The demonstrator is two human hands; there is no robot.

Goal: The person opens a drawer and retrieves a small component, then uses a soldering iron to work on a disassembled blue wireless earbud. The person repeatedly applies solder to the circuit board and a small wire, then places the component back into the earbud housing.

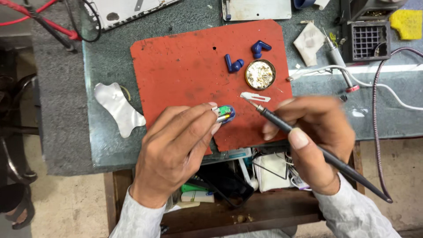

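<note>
Head view: left hand (pixel 176 145) pinches earbud (pixel 225 113); right hand (pixel 315 141) grips soldering iron (pixel 326 154), tip pointing up-left, axis diagonal.

on the worn red rubber mat (pixel 185 66), two blue plastic earbuds (pixel 234 64) lie left of and behind the round metal tin (pixel 260 74); the small white blade (pixel 254 96) lies before the tin.

Both bare hands, the left hand (pixel 176 145) and the right hand (pixel 315 141), emerge from pale grey-white, finely patterned long sleeves (pixel 352 213).
</note>
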